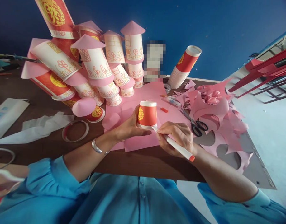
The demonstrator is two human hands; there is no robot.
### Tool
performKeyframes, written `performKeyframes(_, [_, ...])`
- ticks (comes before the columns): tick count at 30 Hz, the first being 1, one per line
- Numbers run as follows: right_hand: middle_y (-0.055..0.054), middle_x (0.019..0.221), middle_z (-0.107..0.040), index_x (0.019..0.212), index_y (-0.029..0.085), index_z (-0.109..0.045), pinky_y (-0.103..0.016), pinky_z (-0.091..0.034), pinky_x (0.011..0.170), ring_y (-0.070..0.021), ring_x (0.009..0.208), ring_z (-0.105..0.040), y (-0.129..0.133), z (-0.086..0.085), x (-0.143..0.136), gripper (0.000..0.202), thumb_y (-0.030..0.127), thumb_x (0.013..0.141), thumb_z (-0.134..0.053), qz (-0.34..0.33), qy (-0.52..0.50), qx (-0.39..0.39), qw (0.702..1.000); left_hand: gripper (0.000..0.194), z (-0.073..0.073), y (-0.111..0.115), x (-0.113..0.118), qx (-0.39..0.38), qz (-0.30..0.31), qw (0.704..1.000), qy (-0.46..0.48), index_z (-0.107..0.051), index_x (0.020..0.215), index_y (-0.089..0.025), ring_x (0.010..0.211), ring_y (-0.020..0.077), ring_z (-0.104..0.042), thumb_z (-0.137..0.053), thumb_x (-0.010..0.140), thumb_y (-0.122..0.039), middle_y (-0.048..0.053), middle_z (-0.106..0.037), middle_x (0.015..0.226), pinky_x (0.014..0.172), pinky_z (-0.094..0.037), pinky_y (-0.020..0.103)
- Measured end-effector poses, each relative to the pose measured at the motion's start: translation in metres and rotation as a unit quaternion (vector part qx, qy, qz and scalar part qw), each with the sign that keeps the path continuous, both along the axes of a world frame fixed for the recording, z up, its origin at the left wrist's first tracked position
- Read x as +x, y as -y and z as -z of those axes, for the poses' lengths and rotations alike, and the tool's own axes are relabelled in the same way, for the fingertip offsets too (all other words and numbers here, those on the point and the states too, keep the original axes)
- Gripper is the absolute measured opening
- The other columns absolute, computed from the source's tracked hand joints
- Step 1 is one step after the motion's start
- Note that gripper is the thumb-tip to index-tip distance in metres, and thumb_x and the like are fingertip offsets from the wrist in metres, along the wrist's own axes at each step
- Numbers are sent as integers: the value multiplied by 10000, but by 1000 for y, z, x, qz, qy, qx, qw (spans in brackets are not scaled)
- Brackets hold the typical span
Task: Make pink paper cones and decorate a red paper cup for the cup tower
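My left hand (130, 124) grips a red and white paper cup (149, 114) with a yellow emblem, held above pink paper sheets (138, 146). In my right hand (177, 137) is a white marker pen (179, 148) with a red end. Its tip meets or nearly meets the white band at the cup's lower edge. A red pen cap (164, 109) lies on the paper to the right of the cup. Whether the tip is leaving a mark is too small to see.
Decorated paper-cup towers (96, 62) with pink cone roofs crowd the back left. Stacked cups (183, 67) lean at the back right. Scissors (197, 126), a glue tube (172, 101) and pink paper scraps (217, 109) lie to the right. A tape roll (75, 131) rests at left.
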State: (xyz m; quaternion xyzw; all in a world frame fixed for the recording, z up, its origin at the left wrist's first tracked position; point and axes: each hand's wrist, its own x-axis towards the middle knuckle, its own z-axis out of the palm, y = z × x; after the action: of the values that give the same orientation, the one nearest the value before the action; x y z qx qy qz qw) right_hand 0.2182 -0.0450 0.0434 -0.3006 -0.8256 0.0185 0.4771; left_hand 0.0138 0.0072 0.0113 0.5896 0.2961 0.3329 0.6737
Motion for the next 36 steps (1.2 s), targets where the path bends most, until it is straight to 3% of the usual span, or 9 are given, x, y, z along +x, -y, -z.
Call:
performKeyframes(10, [35,694,-677,988,229,-561,-233,-533,519,-133,559,-674,-1,0,0,218,48,882,-625,3,-1,6,1000,952,6,-1,-1,19,4,1000,-8,-365,1483,-327,1331,369,-491,-914,706,-369,116,-531,1398,1057,-480,530])
performKeyframes(24, [26,705,-686,977,226,-558,-236,-557,538,-136,566,-682,-2,-1,2,214,49,881,-632,8,-1,11,1000,837,3,-2,-1,19,3,1000,-8,-442,1374,-294,1210,306,-517,-919,691,-373,79,-540,1267,1000,-485,475])
performKeyframes(36, [34,676,-671,960,229,-545,-227,-530,515,-130,549,-670,-2,0,0,203,53,890,-617,10,5,8,1000,852,3,-1,-1,22,0,1000,-11,-439,1383,-294,1258,329,-506,-926,687,-360,96,-539,1319,1037,-474,506])
